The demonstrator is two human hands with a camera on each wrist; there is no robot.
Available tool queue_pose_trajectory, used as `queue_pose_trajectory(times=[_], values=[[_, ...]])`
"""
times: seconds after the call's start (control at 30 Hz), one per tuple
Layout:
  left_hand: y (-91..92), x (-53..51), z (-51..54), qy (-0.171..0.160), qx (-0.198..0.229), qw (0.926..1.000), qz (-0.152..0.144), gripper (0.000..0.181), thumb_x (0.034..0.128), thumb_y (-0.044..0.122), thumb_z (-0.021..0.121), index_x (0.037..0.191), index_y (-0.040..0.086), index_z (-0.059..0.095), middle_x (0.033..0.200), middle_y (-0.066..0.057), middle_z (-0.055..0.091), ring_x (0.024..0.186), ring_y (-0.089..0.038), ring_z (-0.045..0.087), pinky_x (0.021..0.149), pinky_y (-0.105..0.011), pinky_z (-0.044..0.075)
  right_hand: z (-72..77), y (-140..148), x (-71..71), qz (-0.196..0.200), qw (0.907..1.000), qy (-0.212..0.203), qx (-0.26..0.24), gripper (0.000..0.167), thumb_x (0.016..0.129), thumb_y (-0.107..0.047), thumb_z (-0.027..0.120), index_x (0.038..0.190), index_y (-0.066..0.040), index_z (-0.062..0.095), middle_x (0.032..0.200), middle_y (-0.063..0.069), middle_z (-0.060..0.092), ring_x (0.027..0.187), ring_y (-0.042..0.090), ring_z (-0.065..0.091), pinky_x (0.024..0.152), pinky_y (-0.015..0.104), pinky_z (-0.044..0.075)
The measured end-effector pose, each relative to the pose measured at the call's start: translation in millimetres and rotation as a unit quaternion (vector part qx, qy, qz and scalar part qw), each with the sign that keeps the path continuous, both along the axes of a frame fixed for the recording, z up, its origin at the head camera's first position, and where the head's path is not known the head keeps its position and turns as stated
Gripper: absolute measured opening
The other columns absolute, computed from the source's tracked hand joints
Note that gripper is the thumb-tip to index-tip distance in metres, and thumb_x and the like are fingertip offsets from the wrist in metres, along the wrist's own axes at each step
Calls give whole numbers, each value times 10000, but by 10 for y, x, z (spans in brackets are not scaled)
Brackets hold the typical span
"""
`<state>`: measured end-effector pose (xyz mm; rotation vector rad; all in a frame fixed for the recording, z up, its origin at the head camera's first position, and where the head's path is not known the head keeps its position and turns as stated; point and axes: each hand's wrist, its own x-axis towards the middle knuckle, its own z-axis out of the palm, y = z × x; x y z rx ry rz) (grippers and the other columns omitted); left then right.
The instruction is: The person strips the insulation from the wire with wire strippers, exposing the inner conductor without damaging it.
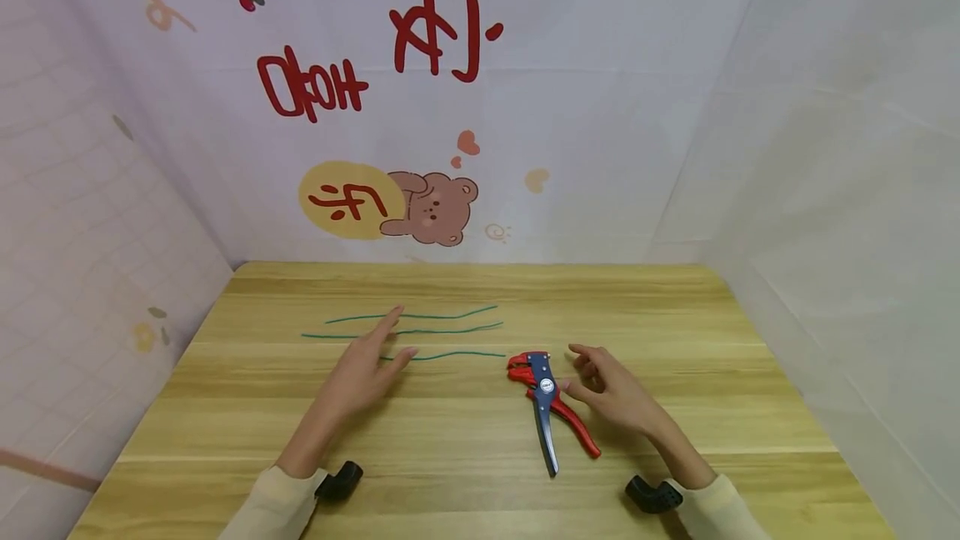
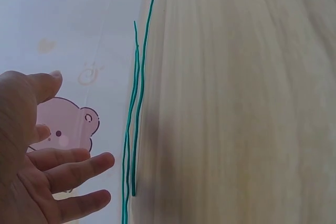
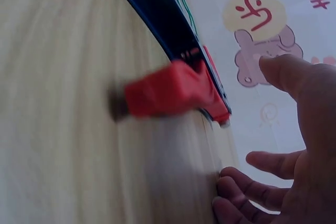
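Three green wires lie roughly side by side on the wooden table, the nearest wire [image 1: 453,353] closest to me. My left hand [image 1: 363,373] is over their left part, fingers spread and holding nothing. In the left wrist view the wires [image 2: 140,87] show apart from the fingertips of the left hand [image 2: 58,177]. To the right lies a wire stripper [image 1: 542,407] with blue and red handles and red jaws. Just right of it is my right hand [image 1: 615,394], its fingers loosely bent around nothing. The right wrist view shows the wire stripper [image 3: 178,90] beside the right hand [image 3: 310,145].
A white printed cloth [image 1: 600,107] with red characters and a bear hangs behind the wooden table [image 1: 637,298] and along its sides. Black devices sit at both wrists, one at the left wrist [image 1: 339,482] and one at the right wrist [image 1: 652,495].
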<state>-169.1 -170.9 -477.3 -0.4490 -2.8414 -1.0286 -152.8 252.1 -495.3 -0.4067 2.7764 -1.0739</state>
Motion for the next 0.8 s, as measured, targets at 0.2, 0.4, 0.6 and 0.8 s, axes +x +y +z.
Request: queue_pose_trajectory(times=[0.2, 0.4, 0.6, 0.8], values=[[101, -35, -4, -70, 125, 9998, -115, 725, 1016, 448, 622, 1622, 255, 275, 1436, -179, 609, 1230, -339, 669, 1009, -602, 507, 11, -96, 52, -227, 9994, -199, 151, 736, 915, -530, 728, 1453, -76, 516, 1199, 42, 610, 1010, 145, 569, 891, 330, 510], [232, -70, -17, -134, 268, 9993, -233, 696, 1010, 415, 644, 1599, 221, 328, 1353, -177, 664, 1171, -308, 698, 996, -564, 527, 12, -203, 96, -457, 9983, -305, 216, 702, 855, -575, 769, 1326, -78, 614, 1070, -16, 616, 957, 130, 548, 860, 306, 486], [358, -112, -32, -399, 417, 9980, -263, 646, 1009, 393, 652, 1568, 203, 389, 1339, -177, 674, 1177, -300, 685, 1008, -548, 522, -21, -291, 123, -527, 9958, 20, 744, 675, 799, -649, 781, 1187, -109, 662, 970, -44, 604, 866, 104, 523, 784, 276, 464], [480, -158, -58, -532, 477, 9963, -471, 592, 1011, 351, 659, 1523, 125, 467, 1292, -183, 694, 1187, -307, 675, 1019, -526, 520, -5, -350, 168, -662, 9928, 153, 987, 685, 754, -686, 795, 1134, -133, 660, 919, -44, 602, 800, 99, 509, 719, 272, 447]])
